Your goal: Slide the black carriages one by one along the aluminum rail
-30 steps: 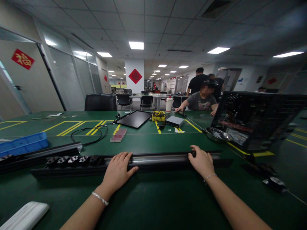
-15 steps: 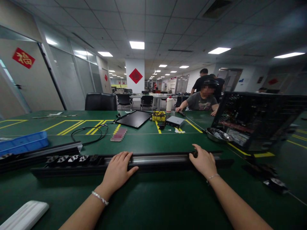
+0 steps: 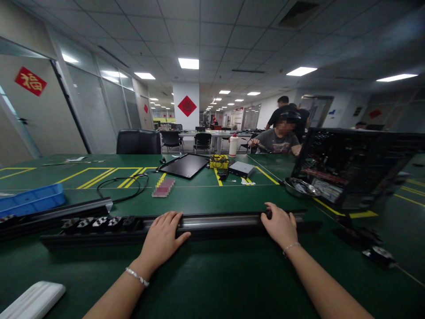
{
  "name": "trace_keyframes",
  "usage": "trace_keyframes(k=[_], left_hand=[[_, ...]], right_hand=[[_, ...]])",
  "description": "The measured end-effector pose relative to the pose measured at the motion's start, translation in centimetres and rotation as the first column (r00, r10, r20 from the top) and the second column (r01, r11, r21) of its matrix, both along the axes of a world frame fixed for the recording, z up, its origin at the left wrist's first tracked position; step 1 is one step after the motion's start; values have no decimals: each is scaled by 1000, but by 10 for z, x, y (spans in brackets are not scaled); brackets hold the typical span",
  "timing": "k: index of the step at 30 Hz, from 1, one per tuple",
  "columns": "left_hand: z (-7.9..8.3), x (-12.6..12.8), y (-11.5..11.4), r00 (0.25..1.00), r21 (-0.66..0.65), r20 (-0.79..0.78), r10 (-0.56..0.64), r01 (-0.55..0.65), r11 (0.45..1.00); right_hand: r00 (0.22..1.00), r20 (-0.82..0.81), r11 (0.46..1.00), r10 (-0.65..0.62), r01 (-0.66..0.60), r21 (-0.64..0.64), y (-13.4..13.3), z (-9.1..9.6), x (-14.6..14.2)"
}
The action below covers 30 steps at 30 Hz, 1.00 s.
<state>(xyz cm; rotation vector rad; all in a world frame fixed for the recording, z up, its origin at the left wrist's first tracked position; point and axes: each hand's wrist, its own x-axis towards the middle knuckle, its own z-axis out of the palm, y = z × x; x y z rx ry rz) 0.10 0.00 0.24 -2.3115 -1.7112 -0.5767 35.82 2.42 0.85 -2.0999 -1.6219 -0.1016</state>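
the fingers (image 3: 171,218) of the left hand (image 3: 162,237) lie flat and a little spread on top of the long black rail (image 3: 222,221), open, with the thumb on its near edge. the right hand (image 3: 280,226) has its fingers bent over the rail further to the right; it seems to press more than to clamp, but i cannot tell this surely because the fingertips are hidden behind the rail. the rail lies across the green table (image 3: 212,274), in front of the person, with small black blocks (image 3: 96,221) on its left part. compared with half a second ago both hands and the rail stay in the same place; only the seated person (image 3: 279,141) at the far side has lifted the arm from the table. near the rail are a blue tray (image 3: 31,199), a black cable (image 3: 119,188), a metal bowl (image 3: 300,187) and an open black case (image 3: 355,164). behind is an office with a black chair (image 3: 138,141).
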Motion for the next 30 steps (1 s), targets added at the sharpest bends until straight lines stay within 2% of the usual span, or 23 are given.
trace_keyframes(k=[18, 30], left_hand=[[-3, -1, 2, 1000, 28, 2, -17, 17, 999], [-2, -1, 1, 1000, 30, -2, -12, 12, 999]], right_hand=[[1000, -24, 997, 0, 2, 79, 5, -7, 7], [1000, -1, 999, -10, 10, 34, 2, -3, 11]])
